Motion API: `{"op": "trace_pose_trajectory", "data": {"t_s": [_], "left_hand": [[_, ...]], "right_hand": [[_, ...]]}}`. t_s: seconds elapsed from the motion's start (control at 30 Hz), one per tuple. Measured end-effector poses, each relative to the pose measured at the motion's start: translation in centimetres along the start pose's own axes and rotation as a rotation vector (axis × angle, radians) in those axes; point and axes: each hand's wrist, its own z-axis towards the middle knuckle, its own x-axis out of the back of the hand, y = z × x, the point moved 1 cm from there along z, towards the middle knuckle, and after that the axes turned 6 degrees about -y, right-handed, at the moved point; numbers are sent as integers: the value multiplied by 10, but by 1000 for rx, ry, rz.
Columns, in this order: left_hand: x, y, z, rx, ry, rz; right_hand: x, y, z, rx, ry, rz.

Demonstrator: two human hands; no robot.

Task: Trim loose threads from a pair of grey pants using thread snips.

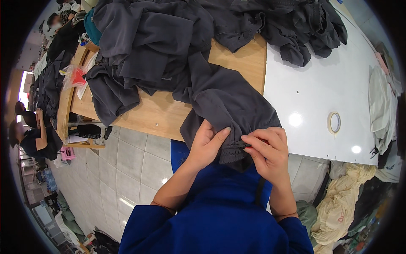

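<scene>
A dark grey garment (226,99) with a gathered elastic edge (232,155) hangs over the table's near edge in front of me. My left hand (207,144) is closed on the cloth just above that edge, thumb on top. On the other side, my right hand (268,150) pinches the garment near the gathered band, thumb and forefinger together. Something thin and dark shows at its fingertips, too small to name. The underside of the cloth is hidden.
A pile of dark grey garments (148,42) covers the wooden table (165,110); more garments (296,25) lie at the back right. A tape roll (334,122) lies on the white tabletop (308,101). Cream cloth (344,203) is heaped at lower right. Another person (36,137) is at far left.
</scene>
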Motion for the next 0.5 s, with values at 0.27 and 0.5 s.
{"op": "trace_pose_trajectory", "data": {"t_s": [0.27, 0.5], "left_hand": [[-6, 5, 3, 63, 13, -27], [-5, 4, 3, 45, 44, -25]], "right_hand": [[-1, -1, -2, 22, 29, -15], [-2, 1, -2, 33, 24, -11]]}}
